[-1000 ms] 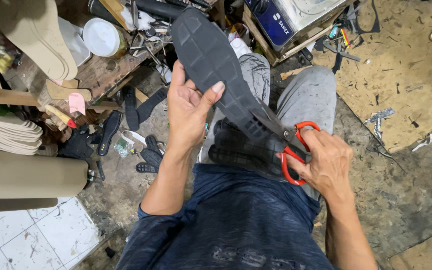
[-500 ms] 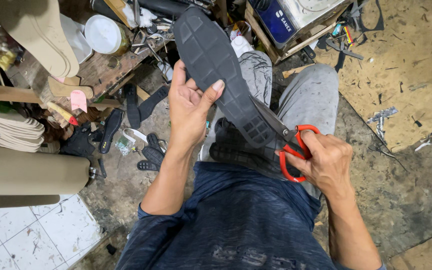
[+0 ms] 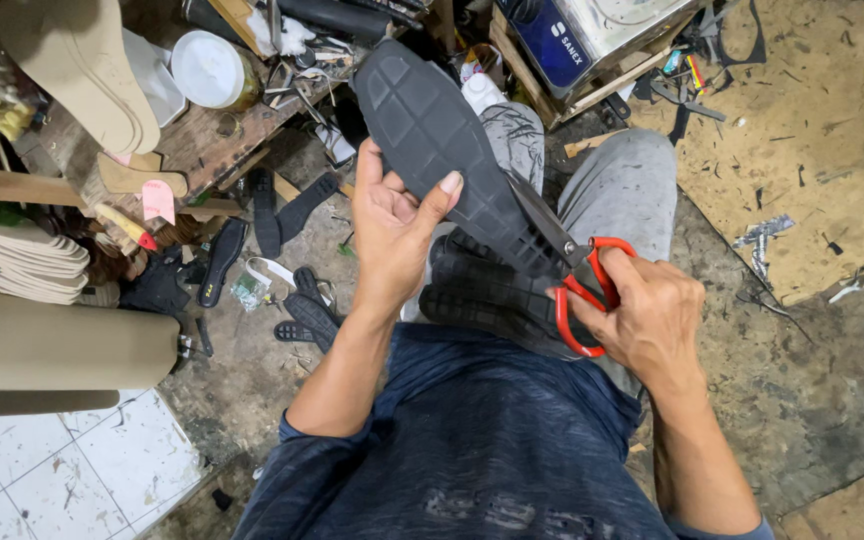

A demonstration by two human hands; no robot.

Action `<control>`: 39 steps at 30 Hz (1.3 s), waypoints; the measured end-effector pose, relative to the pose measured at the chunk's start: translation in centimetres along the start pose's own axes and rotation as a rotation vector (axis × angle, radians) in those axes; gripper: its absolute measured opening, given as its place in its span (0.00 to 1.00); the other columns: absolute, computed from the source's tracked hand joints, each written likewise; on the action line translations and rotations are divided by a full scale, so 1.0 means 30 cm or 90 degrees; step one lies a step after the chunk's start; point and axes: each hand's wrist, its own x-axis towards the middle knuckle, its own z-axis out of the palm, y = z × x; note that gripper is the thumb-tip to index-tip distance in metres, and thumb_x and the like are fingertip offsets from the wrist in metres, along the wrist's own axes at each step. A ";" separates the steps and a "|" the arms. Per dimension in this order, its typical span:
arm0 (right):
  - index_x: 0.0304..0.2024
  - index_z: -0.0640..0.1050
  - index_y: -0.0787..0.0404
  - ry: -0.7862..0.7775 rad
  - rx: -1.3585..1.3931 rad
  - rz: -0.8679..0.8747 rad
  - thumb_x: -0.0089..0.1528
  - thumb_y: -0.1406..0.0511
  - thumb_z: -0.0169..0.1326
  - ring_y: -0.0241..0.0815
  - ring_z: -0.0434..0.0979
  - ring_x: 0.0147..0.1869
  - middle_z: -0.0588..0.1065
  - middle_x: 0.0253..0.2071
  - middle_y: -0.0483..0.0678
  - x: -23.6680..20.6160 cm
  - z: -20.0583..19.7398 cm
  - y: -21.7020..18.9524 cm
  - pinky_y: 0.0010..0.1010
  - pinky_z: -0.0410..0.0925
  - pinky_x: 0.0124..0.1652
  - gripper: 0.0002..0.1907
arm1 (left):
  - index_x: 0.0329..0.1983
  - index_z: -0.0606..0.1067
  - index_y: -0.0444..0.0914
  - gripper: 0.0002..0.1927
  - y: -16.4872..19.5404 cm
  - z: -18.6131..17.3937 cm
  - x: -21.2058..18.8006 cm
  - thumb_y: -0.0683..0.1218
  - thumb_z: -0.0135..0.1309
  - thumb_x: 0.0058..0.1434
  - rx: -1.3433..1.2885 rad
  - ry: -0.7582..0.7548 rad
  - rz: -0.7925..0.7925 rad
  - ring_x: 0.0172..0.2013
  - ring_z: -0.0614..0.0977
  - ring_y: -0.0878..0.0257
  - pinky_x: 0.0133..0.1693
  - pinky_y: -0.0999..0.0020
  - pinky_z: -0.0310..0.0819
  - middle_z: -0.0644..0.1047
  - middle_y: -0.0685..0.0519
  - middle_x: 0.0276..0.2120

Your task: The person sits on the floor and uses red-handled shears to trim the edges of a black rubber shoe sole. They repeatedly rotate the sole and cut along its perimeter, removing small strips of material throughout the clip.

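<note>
Left hand (image 3: 397,230) clamps the black rubber sole (image 3: 442,150) up over the lap, right hand (image 3: 647,320) grasping red-handled scissors (image 3: 577,290), blades biting its heel-side edge; trimming looks underway, most of the outline uncut

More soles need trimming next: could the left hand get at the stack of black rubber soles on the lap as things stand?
Probably not right away: the left hand is gripping the black rubber sole being cut by the red-handled scissors. The stack of black soles lies just below, uncovered.

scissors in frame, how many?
1. The red-handled scissors are in the right hand, blades against the black sole held by the left hand. Clutter may hide others.
</note>
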 end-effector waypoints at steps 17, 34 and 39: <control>0.36 0.78 0.59 0.009 -0.029 -0.018 0.53 0.46 0.69 0.54 0.75 0.27 0.74 0.24 0.50 0.002 -0.008 0.020 0.42 0.66 0.31 0.26 | 0.67 0.61 0.35 0.29 -0.037 0.020 -0.019 0.32 0.58 0.67 -0.021 -0.009 0.015 0.57 0.80 0.60 0.60 0.65 0.78 0.77 0.45 0.56; 0.36 0.77 0.64 -0.025 0.205 0.155 0.57 0.59 0.69 0.48 0.74 0.20 0.74 0.21 0.53 -0.018 0.024 -0.023 0.37 0.66 0.26 0.17 | 0.67 0.66 0.29 0.22 -0.047 -0.020 0.002 0.35 0.56 0.72 -0.012 0.041 -0.005 0.54 0.80 0.64 0.58 0.71 0.76 0.78 0.47 0.55; 0.44 0.78 0.63 -0.020 0.108 0.079 0.53 0.54 0.70 0.57 0.76 0.29 0.75 0.26 0.54 -0.005 0.018 -0.053 0.42 0.67 0.31 0.26 | 0.70 0.60 0.33 0.27 0.002 -0.001 -0.012 0.35 0.56 0.71 0.081 -0.041 0.035 0.53 0.82 0.64 0.58 0.70 0.77 0.79 0.47 0.53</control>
